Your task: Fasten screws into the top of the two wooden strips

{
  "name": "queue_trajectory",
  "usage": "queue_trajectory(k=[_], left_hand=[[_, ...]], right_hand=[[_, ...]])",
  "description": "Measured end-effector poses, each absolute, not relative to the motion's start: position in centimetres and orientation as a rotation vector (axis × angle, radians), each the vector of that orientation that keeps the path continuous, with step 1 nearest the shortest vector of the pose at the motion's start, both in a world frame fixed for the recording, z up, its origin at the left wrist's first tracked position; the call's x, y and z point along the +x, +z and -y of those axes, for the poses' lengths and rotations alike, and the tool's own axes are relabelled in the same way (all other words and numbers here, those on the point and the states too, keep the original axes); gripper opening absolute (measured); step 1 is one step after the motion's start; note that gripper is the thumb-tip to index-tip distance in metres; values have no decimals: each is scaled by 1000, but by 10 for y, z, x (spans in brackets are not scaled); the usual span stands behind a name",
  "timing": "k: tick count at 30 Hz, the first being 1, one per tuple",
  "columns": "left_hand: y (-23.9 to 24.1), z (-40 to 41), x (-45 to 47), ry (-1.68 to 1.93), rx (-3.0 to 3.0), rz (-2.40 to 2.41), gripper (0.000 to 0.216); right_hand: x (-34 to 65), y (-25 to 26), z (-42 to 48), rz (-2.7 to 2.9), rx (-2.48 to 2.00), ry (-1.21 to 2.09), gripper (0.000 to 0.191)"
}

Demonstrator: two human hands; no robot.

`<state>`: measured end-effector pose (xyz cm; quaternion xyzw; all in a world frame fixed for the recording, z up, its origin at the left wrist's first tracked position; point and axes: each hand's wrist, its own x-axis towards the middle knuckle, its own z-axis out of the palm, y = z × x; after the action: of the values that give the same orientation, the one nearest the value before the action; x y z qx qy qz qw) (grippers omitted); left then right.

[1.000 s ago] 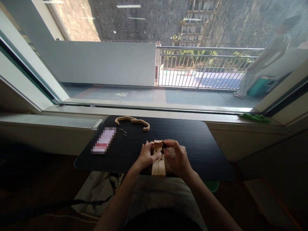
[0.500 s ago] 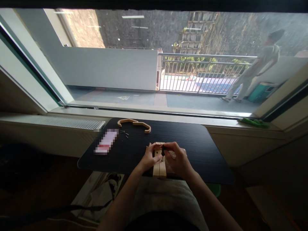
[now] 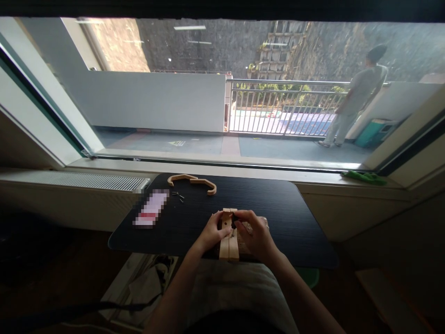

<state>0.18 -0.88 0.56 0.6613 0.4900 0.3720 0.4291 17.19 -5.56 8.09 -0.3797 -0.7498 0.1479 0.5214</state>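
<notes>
At the table's near edge, pale wooden pieces (image 3: 229, 253) lie side by side, with a seam between them and a dark hole on the left one. My left hand (image 3: 210, 233) grips them from the left, thumb over the top. My right hand (image 3: 257, 233) pinches the black handle of a small screwdriver (image 3: 234, 221), its tip pointing down at the wood near the seam. Under my right hand shows a brown, rough-looking object (image 3: 247, 250), mostly hidden. Farther back lie two curved wooden pieces (image 3: 207, 183) and several screws (image 3: 178, 195).
The dark table (image 3: 278, 199) stands against a windowsill. A blurred pink-and-white item (image 3: 152, 208) lies at its left side. Left of the table is a radiator (image 3: 86, 180); a green cloth (image 3: 365, 178) rests on the sill. Beyond the glass, a person (image 3: 365, 88) stands by a railing.
My view has tilted slightly. Both hands stay at the wooden pieces, and the fingers on the screwdriver have shifted a little. Outside, the person has moved left and stands more upright.
</notes>
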Motion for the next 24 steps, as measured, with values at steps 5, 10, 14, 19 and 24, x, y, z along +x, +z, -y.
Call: queue_trajectory(k=[5, 10, 14, 19, 24], left_hand=[[7, 11, 2, 949, 1662, -1211, 50], [8, 11, 3, 941, 1658, -1227, 48], [11, 12, 3, 930, 1665, -1242, 46], [21, 12, -3, 848, 1843, -1281, 39], [18, 5, -9, 778, 2050, -1344, 42]], right_hand=[[171, 78, 55, 1784, -905, 335, 19], [171, 78, 55, 1780, -889, 327, 20], [171, 78, 55, 1777, -897, 330, 22], [171, 80, 56, 1776, -889, 338, 22], [172, 81, 56, 1782, -923, 343, 21]])
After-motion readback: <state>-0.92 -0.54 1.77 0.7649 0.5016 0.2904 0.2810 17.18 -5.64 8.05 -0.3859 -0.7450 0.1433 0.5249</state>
